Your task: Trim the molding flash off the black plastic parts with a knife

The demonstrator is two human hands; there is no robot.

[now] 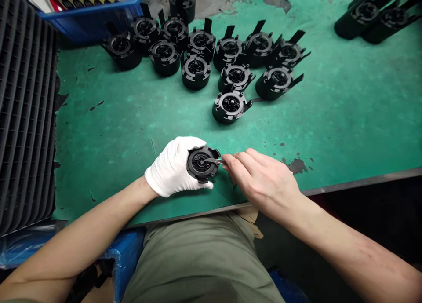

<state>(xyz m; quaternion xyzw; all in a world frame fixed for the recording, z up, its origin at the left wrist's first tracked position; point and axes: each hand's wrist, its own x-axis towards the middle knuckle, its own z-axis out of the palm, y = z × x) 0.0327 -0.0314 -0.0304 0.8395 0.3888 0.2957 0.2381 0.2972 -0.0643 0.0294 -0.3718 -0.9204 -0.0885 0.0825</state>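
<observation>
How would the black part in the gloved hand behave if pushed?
The black part is probably stiff: it looks undented in the left hand. Laid sideways, its round body may roll, though the edge tabs could stop it.

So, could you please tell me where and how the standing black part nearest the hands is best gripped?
Probably around the outer wall of that black part, coming from the near side: it stands upright, with a tab jutting right and other parts behind it.
</observation>
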